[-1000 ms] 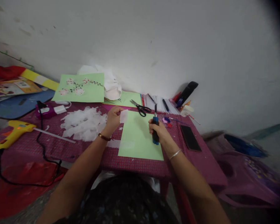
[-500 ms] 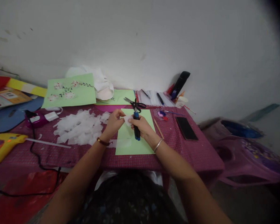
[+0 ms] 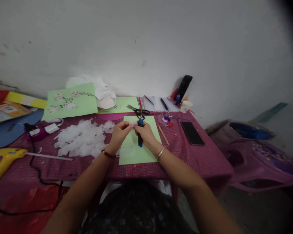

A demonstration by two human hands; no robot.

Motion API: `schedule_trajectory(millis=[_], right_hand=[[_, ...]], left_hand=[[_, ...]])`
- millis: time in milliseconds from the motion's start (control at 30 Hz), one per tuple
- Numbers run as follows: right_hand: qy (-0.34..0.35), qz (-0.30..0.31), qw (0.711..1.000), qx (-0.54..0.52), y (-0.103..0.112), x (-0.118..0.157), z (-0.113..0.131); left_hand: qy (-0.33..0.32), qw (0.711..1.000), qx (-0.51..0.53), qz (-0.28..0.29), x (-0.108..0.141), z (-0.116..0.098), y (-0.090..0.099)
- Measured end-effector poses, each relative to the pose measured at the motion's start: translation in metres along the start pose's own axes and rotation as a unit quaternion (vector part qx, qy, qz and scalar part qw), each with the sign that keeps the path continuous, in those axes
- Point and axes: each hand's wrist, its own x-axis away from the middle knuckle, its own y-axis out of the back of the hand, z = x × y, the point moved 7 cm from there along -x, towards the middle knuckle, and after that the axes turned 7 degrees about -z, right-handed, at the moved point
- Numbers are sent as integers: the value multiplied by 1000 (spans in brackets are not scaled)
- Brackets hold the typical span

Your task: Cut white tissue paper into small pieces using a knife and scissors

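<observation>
Between the fingertips of both hands is a small white paper piece (image 3: 133,123). My left hand (image 3: 120,134) pinches its left side. My right hand (image 3: 146,131) pinches the other side and also holds a blue and black tool (image 3: 140,133) upright, with a metal tip pointing away from me. Both hands are above a light green sheet (image 3: 136,155) on the tablecloth. Left of them lies a heap of white paper pieces (image 3: 80,138). Black-handled scissors (image 3: 139,112) rest just beyond the sheet.
A yellow glue gun (image 3: 7,159) with a black cable is at the left, near a purple device (image 3: 37,131). A decorated green sheet (image 3: 70,100) lies behind the heap. At right are a wooden stick (image 3: 163,135), a phone (image 3: 192,133) and a pink stool (image 3: 246,156).
My left hand has closed in on the white piece, and the fingertips of both hands now meet around it. The camera view has shifted slightly.
</observation>
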Motion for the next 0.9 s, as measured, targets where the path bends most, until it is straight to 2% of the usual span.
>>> schedule_trajectory(millis=[100,267,433,667,767,900], right_hand=[[-1,22,1000,6,-1,0,-2],[0,59,998,10,-4,0,-3],[0,39,999,22,0,-1,0],[-33,52,998,11,2,1,5],[-54,78,995,8,4,1,6],[-58,152,986,32,11,7,16]], left_hand=[[14,999,42,15,-3,5,-1],[-61,998,-1,16,-12,2,10],[-95,993,-62,32,-14,2,10],[-153,984,-75,48,-7,-18,5],[-118,992,-16,50,-6,-18,5],[25,992,124,9,-14,0,15]])
